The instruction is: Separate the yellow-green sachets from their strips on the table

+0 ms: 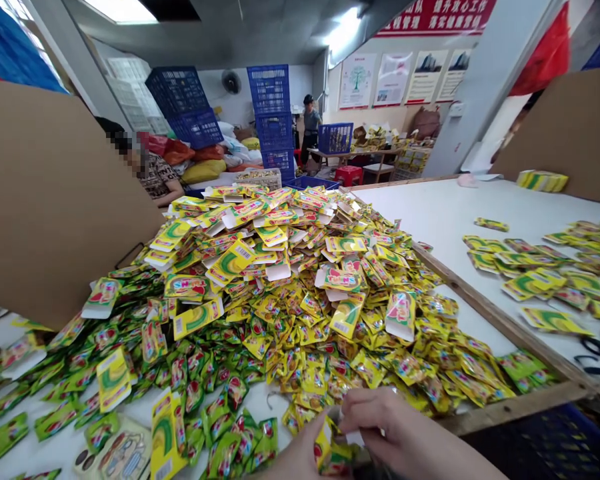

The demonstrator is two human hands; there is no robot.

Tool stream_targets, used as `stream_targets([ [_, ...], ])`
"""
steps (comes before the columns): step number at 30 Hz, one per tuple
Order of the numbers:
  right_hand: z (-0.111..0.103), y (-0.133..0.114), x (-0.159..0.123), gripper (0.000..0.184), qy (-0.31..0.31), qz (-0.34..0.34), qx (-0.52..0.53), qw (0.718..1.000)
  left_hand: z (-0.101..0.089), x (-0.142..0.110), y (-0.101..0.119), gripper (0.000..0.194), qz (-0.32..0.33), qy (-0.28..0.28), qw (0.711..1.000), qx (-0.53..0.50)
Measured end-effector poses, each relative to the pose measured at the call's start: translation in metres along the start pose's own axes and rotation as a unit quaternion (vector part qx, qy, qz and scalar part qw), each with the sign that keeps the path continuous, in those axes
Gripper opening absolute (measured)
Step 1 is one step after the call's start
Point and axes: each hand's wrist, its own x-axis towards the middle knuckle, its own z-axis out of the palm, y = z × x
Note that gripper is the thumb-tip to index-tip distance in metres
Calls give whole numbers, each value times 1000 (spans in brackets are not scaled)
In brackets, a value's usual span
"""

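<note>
Head view: left hand [303, 452] grips a yellow box [326, 445] at the table's [485, 303] near edge; right hand [383, 423] has fingers curled at its white flap, can't tell if pinching. Boxes [234, 261] heap toward the far edge, yellow packets [405, 368] toward right edge, green packets [236, 392] left. Phone [125, 452] by near-left corner.

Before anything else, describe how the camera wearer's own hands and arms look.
The left hand and right hand are both bare, with no gloves. The right forearm shows no sleeve, watch or bracelet. Little of the left arm is in view. I can make out no rings or markings, though parts of the fingers are hidden.
</note>
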Motion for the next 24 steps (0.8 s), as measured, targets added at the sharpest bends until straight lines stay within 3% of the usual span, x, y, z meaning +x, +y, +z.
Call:
stream_targets([
  [4,-1,2,-6,28,28,53,45,997,3,-3,6,70,-36,-32,998,-41],
  [8,-14,1,-7,29,-20,110,93,989,0,-8,17,67,-25,-69,995,-62],
  [13,-12,-2,-4,36,-13,89,29,996,-6,-13,21,74,-79,-76,994,-4],
  [18,1,3,-5,31,14,109,58,992,-1,-8,12,76,-56,-57,995,-55],
  [22,5,13,-15,33,-118,170,208,956,3,-1,3,79,4,-78,991,-107],
  [24,12,19,-21,30,-130,177,256,941,5,2,4,82,34,-96,989,-109],
])
